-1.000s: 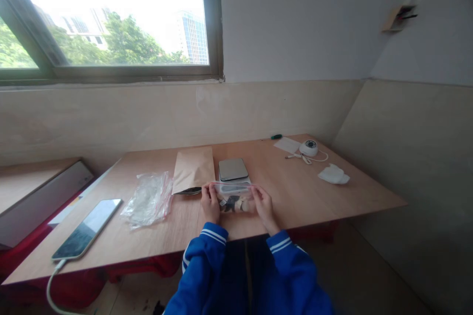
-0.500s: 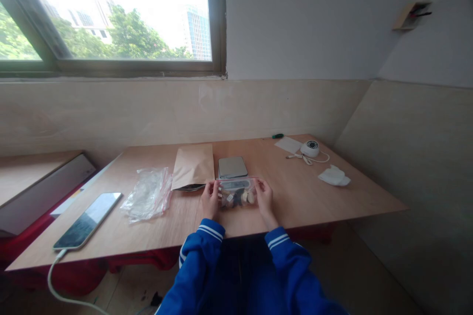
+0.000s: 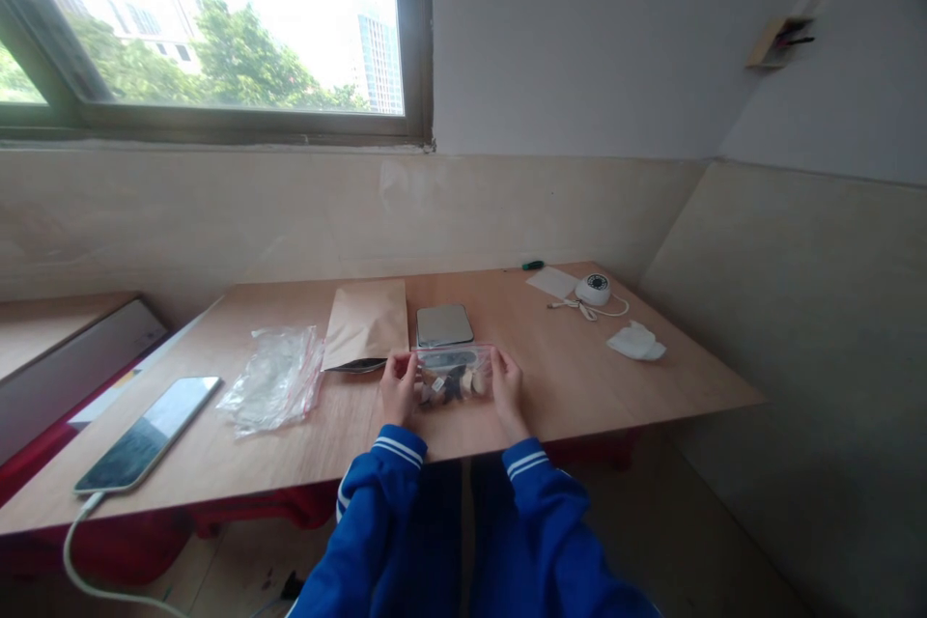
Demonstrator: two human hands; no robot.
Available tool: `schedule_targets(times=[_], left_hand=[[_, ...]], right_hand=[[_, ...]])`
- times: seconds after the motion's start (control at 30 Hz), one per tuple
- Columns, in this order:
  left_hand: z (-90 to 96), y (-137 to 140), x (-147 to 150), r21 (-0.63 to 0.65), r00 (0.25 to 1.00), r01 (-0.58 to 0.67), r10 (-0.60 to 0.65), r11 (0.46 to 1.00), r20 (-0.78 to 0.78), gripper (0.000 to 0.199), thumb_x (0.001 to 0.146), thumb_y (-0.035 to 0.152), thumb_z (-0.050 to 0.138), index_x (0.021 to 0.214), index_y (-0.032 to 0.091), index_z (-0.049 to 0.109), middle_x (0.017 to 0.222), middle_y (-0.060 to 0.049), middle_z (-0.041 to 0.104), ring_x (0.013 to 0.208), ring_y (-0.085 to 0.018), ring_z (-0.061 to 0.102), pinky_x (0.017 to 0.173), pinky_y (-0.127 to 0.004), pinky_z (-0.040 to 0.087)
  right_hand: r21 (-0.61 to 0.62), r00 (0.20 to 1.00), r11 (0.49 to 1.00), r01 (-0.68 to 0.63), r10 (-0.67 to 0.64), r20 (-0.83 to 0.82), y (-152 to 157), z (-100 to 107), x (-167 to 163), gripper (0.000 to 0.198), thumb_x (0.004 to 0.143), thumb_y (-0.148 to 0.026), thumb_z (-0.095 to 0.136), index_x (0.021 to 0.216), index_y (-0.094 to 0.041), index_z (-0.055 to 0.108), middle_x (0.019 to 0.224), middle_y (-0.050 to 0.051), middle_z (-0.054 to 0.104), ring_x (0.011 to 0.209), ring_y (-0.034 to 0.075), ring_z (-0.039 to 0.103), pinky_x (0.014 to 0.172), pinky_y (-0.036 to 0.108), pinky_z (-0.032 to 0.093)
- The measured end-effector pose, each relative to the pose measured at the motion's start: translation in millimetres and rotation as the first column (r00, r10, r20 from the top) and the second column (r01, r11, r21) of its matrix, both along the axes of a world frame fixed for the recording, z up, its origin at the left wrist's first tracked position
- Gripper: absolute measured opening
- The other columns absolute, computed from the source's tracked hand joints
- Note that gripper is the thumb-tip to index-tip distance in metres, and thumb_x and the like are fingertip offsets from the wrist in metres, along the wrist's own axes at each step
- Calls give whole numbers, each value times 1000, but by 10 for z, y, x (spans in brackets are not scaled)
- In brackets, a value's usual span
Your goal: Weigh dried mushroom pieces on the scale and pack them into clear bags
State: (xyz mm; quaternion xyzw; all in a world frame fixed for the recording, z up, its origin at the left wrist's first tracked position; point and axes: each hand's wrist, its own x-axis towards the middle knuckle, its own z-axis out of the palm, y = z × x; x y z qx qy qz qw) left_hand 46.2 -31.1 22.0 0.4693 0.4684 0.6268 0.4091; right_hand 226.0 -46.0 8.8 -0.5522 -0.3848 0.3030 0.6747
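Note:
Between my hands is a clear zip-lock bag with a reddish seal strip along its top edge. Dark and pale brown pieces fill its lower part; I cannot make out what they are. My left hand pinches the bag's upper left corner, and my right hand grips its upper right corner. Just behind the bag lies a flat digital scale, whose near edge the bag partly covers. A brown paper pouch lies left of the scale, with its dark mouth towards me.
Several clear plastic bags lie in a pile at the left, beside a phone on a white cable. Towards the right are a white camera with its cord, a crumpled white tissue, a paper sheet and a green-handled screwdriver.
The whole view has shifted slightly, so everything sits a little further left. Both hands still hold the bag by its upper corners.

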Motion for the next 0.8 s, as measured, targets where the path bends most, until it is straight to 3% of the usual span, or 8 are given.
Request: schedule_targets(times=[0.27, 0.57, 0.8], left_hand=[[-19, 20, 3, 34, 1000, -24, 23, 999, 17, 35, 72, 50, 65, 81, 17, 57, 78, -4, 66, 74, -17, 64, 64, -29, 53], [-76, 27, -15, 60, 996, -73, 76, 996, -52, 31, 74, 48, 63, 81, 18, 58, 78, -4, 66, 75, -17, 64, 67, -29, 52], [-60, 21, -7, 37, 1000, -29, 28, 999, 7, 30, 75, 48, 63, 80, 19, 56, 76, -2, 65, 62, -11, 58, 55, -22, 47]], right_hand=[[-35, 1000, 999, 21, -20, 21, 30, -25, 9, 50, 77, -63, 53, 86, -15, 65, 76, 7, 69, 64, 18, 61, 58, 27, 47], [-12, 1000, 1000, -2, 2, 23, 39, -52, 7, 43, 78, -58, 53, 84, -17, 62, 82, 8, 70, 76, 20, 64, 70, 30, 49], [-20, 999, 999, -34, 33, -29, 6, -4, -2, 44, 76, -60, 55, 82, -16, 62, 79, 7, 69, 72, 18, 63, 66, 28, 49]])
